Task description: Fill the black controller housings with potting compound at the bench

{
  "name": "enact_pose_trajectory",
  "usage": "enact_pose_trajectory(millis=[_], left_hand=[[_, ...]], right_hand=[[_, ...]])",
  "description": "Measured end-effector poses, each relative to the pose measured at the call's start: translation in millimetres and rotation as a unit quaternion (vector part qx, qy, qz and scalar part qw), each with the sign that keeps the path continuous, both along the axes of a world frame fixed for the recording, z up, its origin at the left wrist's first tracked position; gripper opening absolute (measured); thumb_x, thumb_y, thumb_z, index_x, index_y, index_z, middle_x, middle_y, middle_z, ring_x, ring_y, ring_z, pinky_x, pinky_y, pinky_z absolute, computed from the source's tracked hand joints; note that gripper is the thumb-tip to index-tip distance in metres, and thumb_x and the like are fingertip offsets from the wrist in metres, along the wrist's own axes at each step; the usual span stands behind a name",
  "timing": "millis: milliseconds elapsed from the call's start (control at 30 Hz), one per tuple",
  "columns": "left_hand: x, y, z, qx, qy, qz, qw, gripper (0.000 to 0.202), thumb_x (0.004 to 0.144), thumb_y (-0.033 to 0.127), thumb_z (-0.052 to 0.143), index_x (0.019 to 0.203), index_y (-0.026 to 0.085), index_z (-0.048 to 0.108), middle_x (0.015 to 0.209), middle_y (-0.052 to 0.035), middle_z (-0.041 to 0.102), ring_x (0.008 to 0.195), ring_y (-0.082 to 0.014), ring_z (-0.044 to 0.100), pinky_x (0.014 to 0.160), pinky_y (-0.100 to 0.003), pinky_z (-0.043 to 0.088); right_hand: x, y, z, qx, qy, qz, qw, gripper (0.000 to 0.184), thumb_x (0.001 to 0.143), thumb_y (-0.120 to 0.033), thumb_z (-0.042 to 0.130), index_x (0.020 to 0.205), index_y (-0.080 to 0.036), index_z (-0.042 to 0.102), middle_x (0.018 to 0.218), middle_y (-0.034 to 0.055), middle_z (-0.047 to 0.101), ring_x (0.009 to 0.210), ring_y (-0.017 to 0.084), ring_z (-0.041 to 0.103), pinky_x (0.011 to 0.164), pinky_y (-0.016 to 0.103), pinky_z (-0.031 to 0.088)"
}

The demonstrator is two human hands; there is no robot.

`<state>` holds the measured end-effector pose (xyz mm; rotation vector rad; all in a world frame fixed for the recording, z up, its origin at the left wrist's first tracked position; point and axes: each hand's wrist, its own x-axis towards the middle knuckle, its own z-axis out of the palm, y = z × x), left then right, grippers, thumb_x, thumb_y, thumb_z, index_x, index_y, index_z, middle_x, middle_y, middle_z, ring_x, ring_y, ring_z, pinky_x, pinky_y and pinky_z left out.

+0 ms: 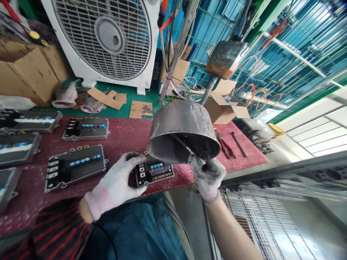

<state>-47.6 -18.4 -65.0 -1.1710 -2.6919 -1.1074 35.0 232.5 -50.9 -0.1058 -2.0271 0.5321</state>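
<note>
- Left hand (114,182): gloved fingers (137,158) curl around the edge of a black electronic module (154,172), holding it on the red bubble-wrap surface (176,177)
- Right hand (208,177): fingers (199,167) grip the rim of a tilted steel pot (183,121)
- The pot hangs just beside the module, blocking its far corner
- Nearby: pliers (225,145), a steel rod (239,143), more modules (86,129)

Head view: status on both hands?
Left hand, white glove, holding black rectangular electronic module with blue components. Right hand, grey soiled glove, gripping dull steel pot, tilted. Pot overlaps module's far edge in view.
</note>
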Motion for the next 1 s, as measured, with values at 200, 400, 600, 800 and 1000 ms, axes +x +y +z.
enact_pose_trajectory(millis=[200,400,600,800,1000], left_hand=[[1.3,1.0,2.9,-0.013,-0.012,0.013,1.000,0.059,0.067,0.025,0.076,0.123,0.021,0.059,0.124,-0.0089,0.058,0.114,-0.0262,0.063,0.106,-0.043,0.051],[1.5,0.4,3.8,-0.025,-0.008,0.023,0.999,0.057,0.066,0.030,0.076,0.120,0.021,0.060,0.124,-0.0099,0.061,0.114,-0.0302,0.063,0.103,-0.045,0.053],[2.3,1.6,7.4,-0.036,-0.014,0.029,0.999,0.060,0.066,0.031,0.075,0.123,0.018,0.058,0.123,-0.0121,0.063,0.114,-0.0316,0.063,0.102,-0.046,0.053],[2.6,1.6,6.9,-0.026,-0.008,0.026,0.999,0.060,0.066,0.030,0.075,0.123,0.021,0.058,0.124,-0.0096,0.063,0.115,-0.0300,0.063,0.103,-0.044,0.052],[2.2,2.2,3.8,-0.027,0.004,0.026,0.999,0.055,0.067,0.030,0.075,0.120,0.020,0.061,0.125,-0.0102,0.061,0.115,-0.0292,0.062,0.105,-0.044,0.051]], right_hand=[[-1.3,-12.6,12.2,0.045,0.023,0.011,0.999,0.020,0.080,-0.016,0.063,0.061,-0.019,0.058,0.052,-0.0043,0.051,0.044,0.010,0.045,0.044,0.025,0.039],[-3.5,-22.8,19.1,0.059,0.031,0.025,0.997,0.029,0.078,-0.012,0.060,0.054,-0.021,0.044,0.049,-0.0056,0.046,0.044,0.009,0.043,0.044,0.024,0.037],[-2.7,-26.5,19.0,0.058,0.020,0.028,0.998,0.030,0.079,-0.014,0.059,0.055,-0.022,0.044,0.049,-0.0052,0.047,0.043,0.010,0.042,0.043,0.025,0.037],[-1.0,-24.7,20.0,0.068,0.026,0.022,0.997,0.027,0.079,-0.013,0.059,0.056,-0.022,0.048,0.049,-0.0048,0.050,0.043,0.010,0.045,0.044,0.025,0.040],[3.0,-17.5,13.6,0.063,0.036,0.015,0.997,0.019,0.077,-0.012,0.063,0.062,-0.021,0.056,0.054,-0.0038,0.056,0.048,0.012,0.052,0.048,0.026,0.045]])
